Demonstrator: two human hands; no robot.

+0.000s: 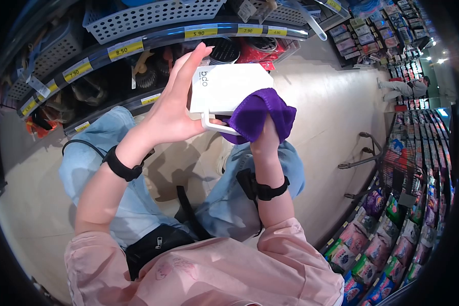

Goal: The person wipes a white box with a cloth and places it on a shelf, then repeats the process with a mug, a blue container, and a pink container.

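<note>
- The white panel [229, 86], lettered along one edge and fitted with a bent white handle, is held up above the pale, glossy floor [324, 94].
- The left hand [176, 104] grasps the panel's left side, thumb near the handle.
- The right hand [266, 130] meets the panel's lower right with a purple cloth [255, 115] draped over its fingers; how tightly they close I cannot tell.
- Beyond the panel stands a dark shelf [160, 40] edged with yellow price labels, carrying a white perforated basket [153, 21], with brushes [147, 77] below.
- Well right of the panel are a shopping cart [400, 171] and rows of colourful packets [364, 245].
- Farther beyond those, right of the panel, another person [409, 88] is in the aisle.
</note>
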